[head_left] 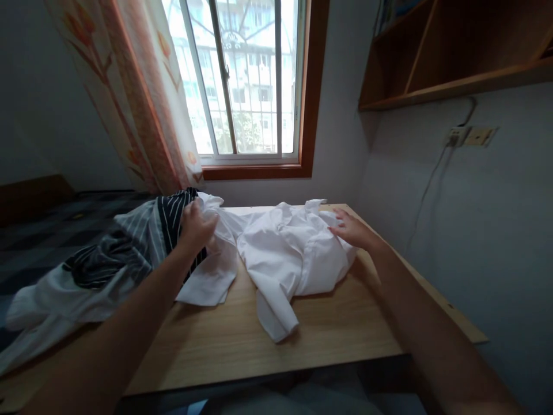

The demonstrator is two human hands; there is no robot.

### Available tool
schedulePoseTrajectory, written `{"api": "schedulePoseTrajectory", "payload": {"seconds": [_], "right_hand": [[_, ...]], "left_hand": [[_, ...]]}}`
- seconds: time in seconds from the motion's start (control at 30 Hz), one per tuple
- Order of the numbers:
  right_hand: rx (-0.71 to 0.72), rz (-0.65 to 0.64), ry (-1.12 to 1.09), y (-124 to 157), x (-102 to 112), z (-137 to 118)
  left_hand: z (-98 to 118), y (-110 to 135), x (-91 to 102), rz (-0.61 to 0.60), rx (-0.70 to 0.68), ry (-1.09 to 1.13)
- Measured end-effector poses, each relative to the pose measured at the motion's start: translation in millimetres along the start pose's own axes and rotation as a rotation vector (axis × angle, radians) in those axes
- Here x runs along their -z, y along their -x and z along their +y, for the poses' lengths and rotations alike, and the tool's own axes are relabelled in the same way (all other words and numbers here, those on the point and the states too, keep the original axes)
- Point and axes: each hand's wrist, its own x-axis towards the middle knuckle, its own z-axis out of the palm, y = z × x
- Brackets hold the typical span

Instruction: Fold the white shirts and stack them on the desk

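A crumpled white shirt (285, 248) lies on the wooden table (242, 340), one sleeve pointing toward me. My right hand (352, 229) rests at the shirt's right side, its fingers apart and touching the cloth. Over on the left, my left hand (197, 225) is closed on white cloth beside a black-and-white striped garment (170, 216). Whether that white cloth belongs to the same shirt, I cannot tell. More rumpled white and striped clothes (108, 265) spread out to the left of my left hand.
A dark checked bedspread (34, 230) lies at the left. Behind the table are a window (242, 80) and a flowered curtain (129, 92). A wooden shelf (449, 80) hangs at the upper right, near a wall socket (469, 136) with a cable.
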Motion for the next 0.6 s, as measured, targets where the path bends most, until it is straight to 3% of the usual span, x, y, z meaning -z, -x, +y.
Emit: {"api": "schedulePoseTrajectory", "payload": {"seconds": [0.07, 0.13, 0.2, 0.23, 0.3, 0.37, 0.43, 0.6], "right_hand": [[-0.017, -0.019, 0.116, 12, -2, -6], [-0.026, -0.008, 0.225, 26, 0, -12], [-0.049, 0.024, 0.325, 42, 7, -16], [-0.07, 0.013, 0.357, 50, 12, -17], [-0.094, -0.13, 0.348, 67, 20, -16], [-0.046, -0.363, 0.249, 84, 24, -15], [0.034, -0.472, 0.173, 97, 19, -15], [0.073, -0.194, 0.36, 104, -31, -27]], "left_hand": [[9, 31, -2.7, -0.234, -0.308, -0.102], [18, 65, 0.8, -0.575, -0.553, -0.144], [23, 97, 7.9, -0.885, -0.7, -0.156], [24, 111, 11.4, -0.973, -0.743, -0.168], [22, 133, 15.7, -1.025, -0.78, -0.211], [18, 147, 14.2, -0.998, -0.783, -0.251], [14, 154, 7.1, -0.961, -0.787, -0.268], [17, 156, -19.6, -0.884, -0.825, -0.329]]}}
